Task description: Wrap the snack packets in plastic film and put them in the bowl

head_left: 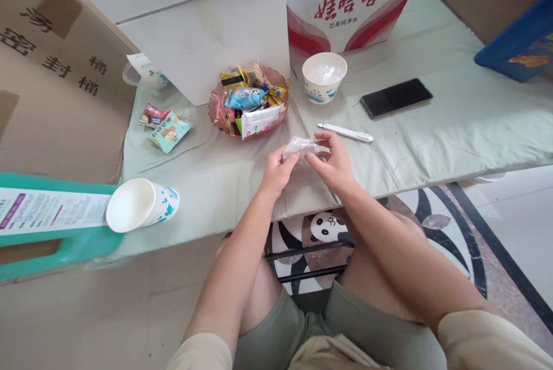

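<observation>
My left hand (279,169) and my right hand (332,161) meet over the front of the pale green table cover (432,139). Both pinch a small clear plastic wrapper (301,146) stretched between them, my left hand at its left end and my right hand at its right end. What the wrapper holds I cannot make out. Just behind the hands stands a pink glass bowl (249,106) heaped with several wrapped snacks. A white pen-like stick (344,132) lies to the right of my right hand.
A paper cup (324,77) with clear plastic inside stands behind the stick, beside a black phone (396,97). Another paper cup (141,204) lies on its side at the front left against a teal container (52,220). Two snack packets (164,125) lie left. Cardboard boxes line the back.
</observation>
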